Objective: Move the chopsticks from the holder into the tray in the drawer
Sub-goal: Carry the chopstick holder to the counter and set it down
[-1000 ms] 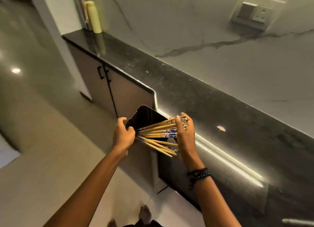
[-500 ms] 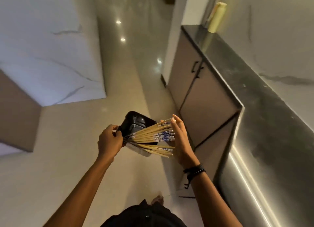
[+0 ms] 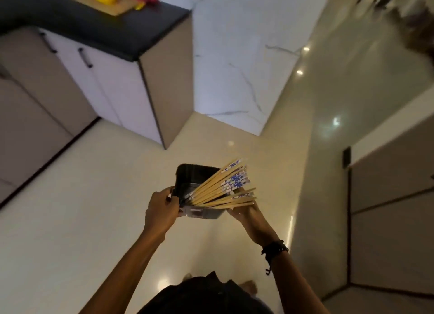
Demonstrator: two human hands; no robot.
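While the black holder is carried above the pale floor, it is gripped at its 9 o'clock edge by the left hand, whose fingers are curled over the rim and clamped on it. The chopsticks lie inside it at a tilt, their blue-patterned ends fanned out past the rim toward 1 and 2 o'clock. The right hand is set under that fan at the holder's 4 o'clock corner. Its fingers are mostly hidden behind the sticks, so it cannot be told whether they are spread flat or curled round anything. Neither drawer nor tray is seen. A dark worktop bearing a cutting board lies at 11 o'clock, well apart.

The step in hand is judged to be the carry to the drawer, with no chopstick yet transferred. It is done well if the holder is kept from tipping further toward 2 o'clock, since the loose fan could slide out. The overhanging ends are best propped from below until the tray is reached. There, the sticks are best gathered into 1 bundle and laid along a compartment's length.
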